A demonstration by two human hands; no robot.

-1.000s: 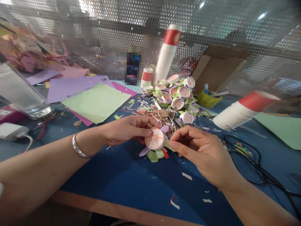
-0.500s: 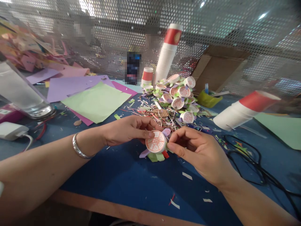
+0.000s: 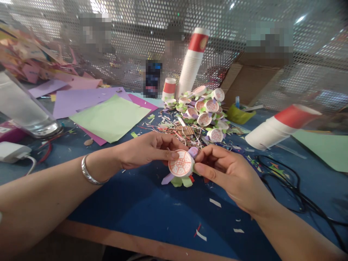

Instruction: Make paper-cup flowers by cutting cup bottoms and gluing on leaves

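Observation:
Between my hands is a paper turtle (image 3: 180,165), its round white cup-bottom shell drawn over with orange lines, with a purple head and purple and green paper flaps around it. My left hand (image 3: 156,150) grips its upper left, thumb pressed on the top face and the other fingers behind. At its right edge my right hand (image 3: 225,172) pinches with thumb and forefinger, partly hiding the flap there. Just beyond, a heap of similar paper turtles (image 3: 204,119) lies beside paper scraps (image 3: 187,131).
Behind the heap stands a tall stack of paper cups (image 3: 191,61). Another cup stack (image 3: 282,125) leans at right, above a black cable (image 3: 296,195). Coloured paper sheets (image 3: 111,117), a glass of water (image 3: 27,105) and a white charger (image 3: 15,152) are at left.
My right thumb and fingers have shifted slightly against the turtle's right edge. The shell's face is tilted a little differently. My left hand keeps its grip.

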